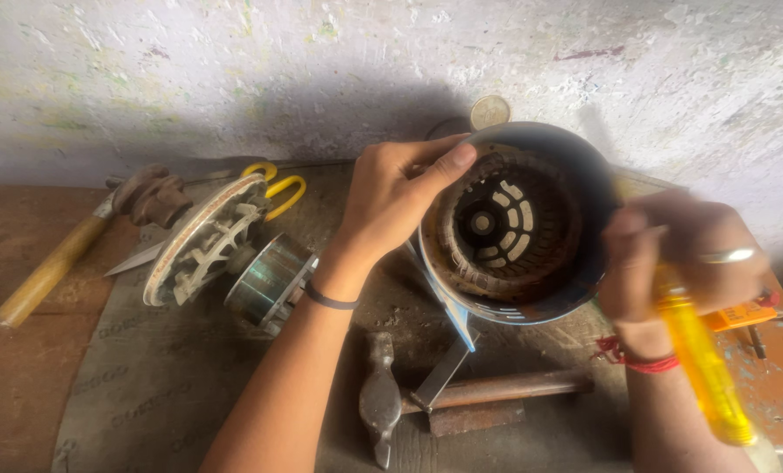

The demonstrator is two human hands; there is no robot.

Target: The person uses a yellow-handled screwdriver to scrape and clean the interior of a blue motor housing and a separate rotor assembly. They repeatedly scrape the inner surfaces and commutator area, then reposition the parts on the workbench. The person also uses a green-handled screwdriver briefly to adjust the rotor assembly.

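Note:
A round motor housing (575, 166) with copper windings inside lies on its side, its open end facing me. My left hand (391, 197) grips its left rim, thumb along the top edge. On the right, blurred by motion, my right hand (680, 254) holds a screwdriver with a yellow translucent handle (702, 363) beside the housing's right rim; its tip is hidden. A ring sits on one finger and a red thread on the wrist.
A rotor with end cover (225, 250) lies at left, by yellow-handled scissors (278, 188) and a wooden-handled hammer (67, 254). Another hammer (383, 398) with a metal shaft (505, 388) lies in front. A coin-like disc (490, 111) leans by the wall. Rusty bench edge (772, 385) at right.

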